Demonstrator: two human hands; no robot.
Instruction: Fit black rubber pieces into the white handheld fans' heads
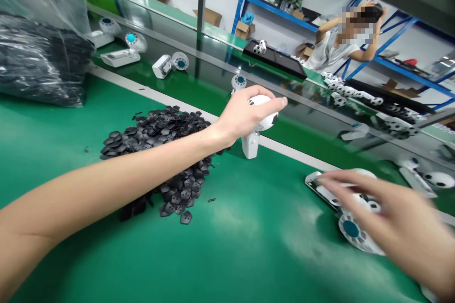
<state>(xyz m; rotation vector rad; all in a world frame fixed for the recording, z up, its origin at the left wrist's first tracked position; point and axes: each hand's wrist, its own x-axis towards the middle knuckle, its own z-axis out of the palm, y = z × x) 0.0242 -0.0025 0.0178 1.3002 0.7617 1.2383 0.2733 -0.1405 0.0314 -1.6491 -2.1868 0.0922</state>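
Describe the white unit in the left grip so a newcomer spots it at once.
On the green table, find the heap of black pentagonal pieces. Beside its right edge, the left grip holds a white unit by its round head, blocky stem below. Unlike the neighbour behind it, which shows a blue disc, its head shows a black patch.

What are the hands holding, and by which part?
The left hand holds a white device by its round head. The right hand is too blurred to tell.

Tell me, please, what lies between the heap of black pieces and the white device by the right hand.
In the head view, green tabletop with one small black piece near the heap; the device in the left hand is farther back.
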